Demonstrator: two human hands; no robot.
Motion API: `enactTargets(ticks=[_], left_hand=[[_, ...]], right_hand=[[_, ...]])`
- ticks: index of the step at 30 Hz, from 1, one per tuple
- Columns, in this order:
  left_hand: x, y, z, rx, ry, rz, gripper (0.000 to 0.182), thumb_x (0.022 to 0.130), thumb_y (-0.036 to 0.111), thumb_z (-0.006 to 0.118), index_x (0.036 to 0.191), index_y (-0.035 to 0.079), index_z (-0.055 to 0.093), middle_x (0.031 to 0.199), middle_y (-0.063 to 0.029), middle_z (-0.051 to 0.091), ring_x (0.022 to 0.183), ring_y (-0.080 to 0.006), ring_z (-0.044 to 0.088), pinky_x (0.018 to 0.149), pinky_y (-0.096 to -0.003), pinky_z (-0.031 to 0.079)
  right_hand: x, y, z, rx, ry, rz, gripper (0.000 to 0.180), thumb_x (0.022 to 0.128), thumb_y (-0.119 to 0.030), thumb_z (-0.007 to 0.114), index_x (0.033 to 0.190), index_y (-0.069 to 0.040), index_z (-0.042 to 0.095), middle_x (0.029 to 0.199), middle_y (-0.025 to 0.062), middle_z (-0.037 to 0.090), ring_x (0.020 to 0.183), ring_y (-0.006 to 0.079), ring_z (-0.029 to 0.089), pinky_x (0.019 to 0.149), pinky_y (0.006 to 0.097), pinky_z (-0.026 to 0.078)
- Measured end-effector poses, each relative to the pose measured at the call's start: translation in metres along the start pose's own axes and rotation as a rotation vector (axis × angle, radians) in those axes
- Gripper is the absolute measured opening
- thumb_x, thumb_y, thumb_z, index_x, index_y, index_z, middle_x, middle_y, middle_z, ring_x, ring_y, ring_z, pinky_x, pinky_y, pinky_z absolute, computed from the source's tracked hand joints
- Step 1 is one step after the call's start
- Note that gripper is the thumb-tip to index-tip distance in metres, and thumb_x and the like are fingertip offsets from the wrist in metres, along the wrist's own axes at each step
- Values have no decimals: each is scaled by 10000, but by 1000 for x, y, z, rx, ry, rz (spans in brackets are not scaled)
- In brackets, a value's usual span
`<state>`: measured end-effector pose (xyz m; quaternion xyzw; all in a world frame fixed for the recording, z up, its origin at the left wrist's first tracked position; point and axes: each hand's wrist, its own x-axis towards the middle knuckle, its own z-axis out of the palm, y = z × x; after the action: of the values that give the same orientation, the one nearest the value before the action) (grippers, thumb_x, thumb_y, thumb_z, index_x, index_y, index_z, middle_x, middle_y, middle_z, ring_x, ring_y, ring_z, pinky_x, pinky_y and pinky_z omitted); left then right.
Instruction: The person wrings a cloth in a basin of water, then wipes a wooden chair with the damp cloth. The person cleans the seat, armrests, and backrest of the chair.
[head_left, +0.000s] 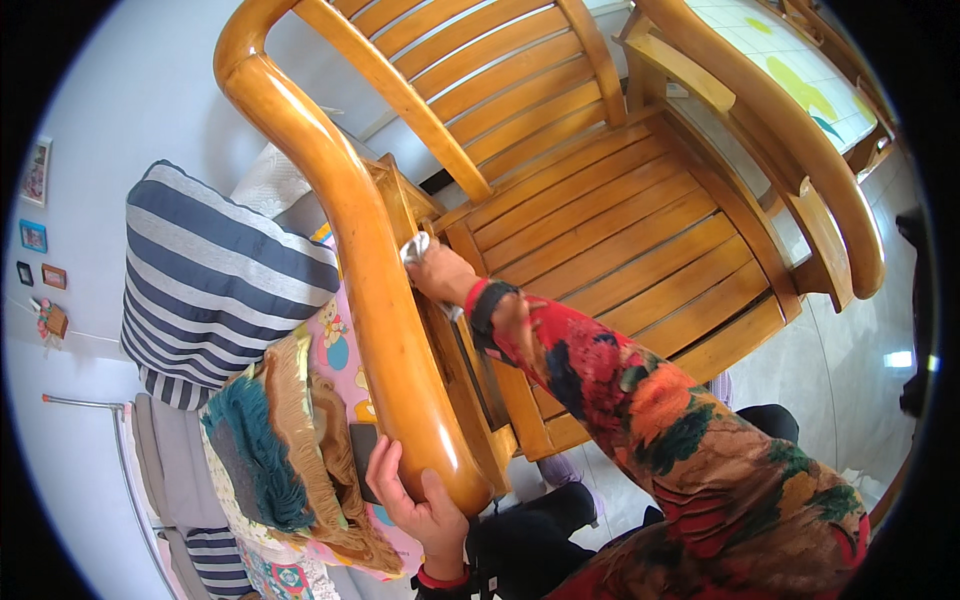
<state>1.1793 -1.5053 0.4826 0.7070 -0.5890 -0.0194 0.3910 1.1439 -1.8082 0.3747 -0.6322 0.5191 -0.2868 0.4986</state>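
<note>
My right hand holds a crumpled white cloth on the inner side of a curved, glossy wooden armrest. Part of the cloth is hidden under the fingers and hangs below the hand. The armrest belongs to a slatted wooden chair, its seat lying to the right of my hand. With thumb and fingers spread around the corner, my left hand grips the armrest's rounded front end. A dark flat object lies just beyond my left fingertips, partly covered by the armrest.
A striped cushion and a fringed brown and teal textile lie on a pink printed cover left of the armrest. The chair's other armrest curves along the right, near a table with a patterned cover. Grey floor tiles show below.
</note>
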Motion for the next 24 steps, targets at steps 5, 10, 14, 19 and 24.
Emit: enactTargets(ticks=[5, 10, 14, 19, 24], left_hand=[[-1, 0, 1, -3, 9, 39, 402, 876, 76, 524, 1259, -47, 516, 1317, -222, 471, 1223, -358, 474, 1043, -429, 383], [-1, 1, 2, 4, 46, 85, 381, 886, 76, 525, 1252, -32, 523, 1287, -217, 498, 1199, -368, 493, 1036, -429, 388], [-2, -2, 3, 25, 57, 102, 367, 888, 87, 519, 1235, -32, 531, 1263, -217, 517, 1185, -373, 504, 1032, -434, 391], [-2, -5, 3, 42, 61, 108, 368, 872, 84, 524, 1223, -28, 542, 1262, -208, 525, 1191, -365, 506, 1030, -433, 394], [-2, -7, 3, 14, 59, 120, 362, 872, 71, 529, 1219, -29, 547, 1260, -204, 530, 1186, -361, 510, 1036, -426, 392]], right_hand=[[-69, 35, 21, 65, -16, -60, 567, 940, -399, 492, 1237, 81, 442, 1028, 349, 624, 994, 496, 600, 853, 510, 498], [-149, 49, 31, 79, -128, -96, 539, 933, -392, 497, 1275, 19, 426, 1030, 328, 630, 989, 483, 609, 861, 517, 497], [-208, 53, 25, 125, -146, -171, 513, 874, -346, 617, 1198, 26, 476, 1043, 316, 622, 1000, 455, 614, 858, 471, 497], [-234, 60, -11, 137, -378, -77, 635, 884, -485, 619, 1179, 70, 530, 1070, 324, 626, 1066, 421, 609, 915, 432, 482], [-227, 71, -34, 445, -190, 30, 409, 958, -401, 586, 1164, -50, 629, 973, 84, 689, 920, 180, 650, 822, 327, 525]])
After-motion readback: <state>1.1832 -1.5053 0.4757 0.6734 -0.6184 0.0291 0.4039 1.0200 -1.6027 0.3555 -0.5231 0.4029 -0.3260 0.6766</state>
